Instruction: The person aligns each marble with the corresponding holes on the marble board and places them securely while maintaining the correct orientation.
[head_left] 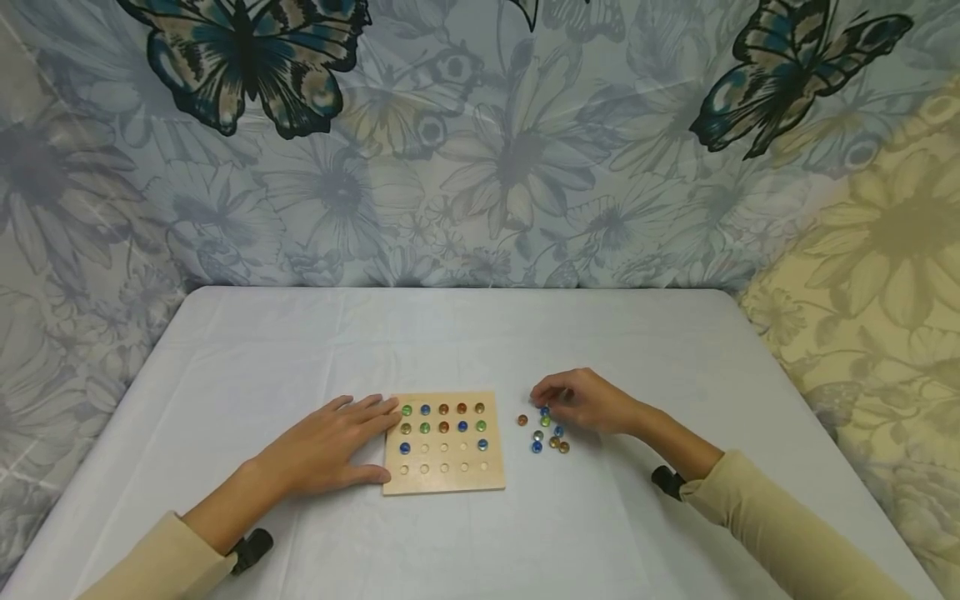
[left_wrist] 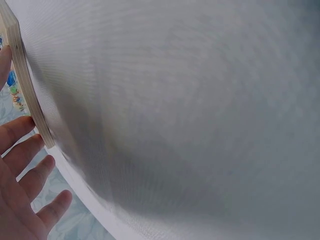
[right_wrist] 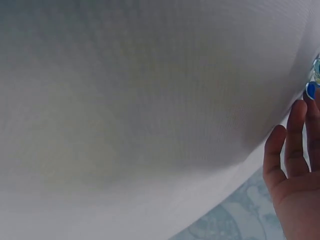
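Observation:
A square wooden board (head_left: 444, 481) with rows of round hollows lies on the table. Coloured glass marbles fill its two far rows, and a blue marble (head_left: 405, 448) and another blue marble (head_left: 482, 445) sit at opposite ends of the third row. My left hand (head_left: 337, 442) rests at the board's left side, fingers spread, touching its edge (left_wrist: 31, 85). To the right of the board, my right hand (head_left: 588, 402) bends over loose marbles. Its fingertips pinch a blue marble (right_wrist: 311, 90) at the pile's far side; the thumb is mostly hidden in the right wrist view.
Several loose marbles lie below the right hand, among them a green marble (head_left: 545, 421) and an amber marble (head_left: 564, 447). A reddish marble (head_left: 522, 420) lies nearer the board. White cloth (head_left: 450, 342) covers the table, and a patterned curtain (head_left: 480, 208) hangs behind it.

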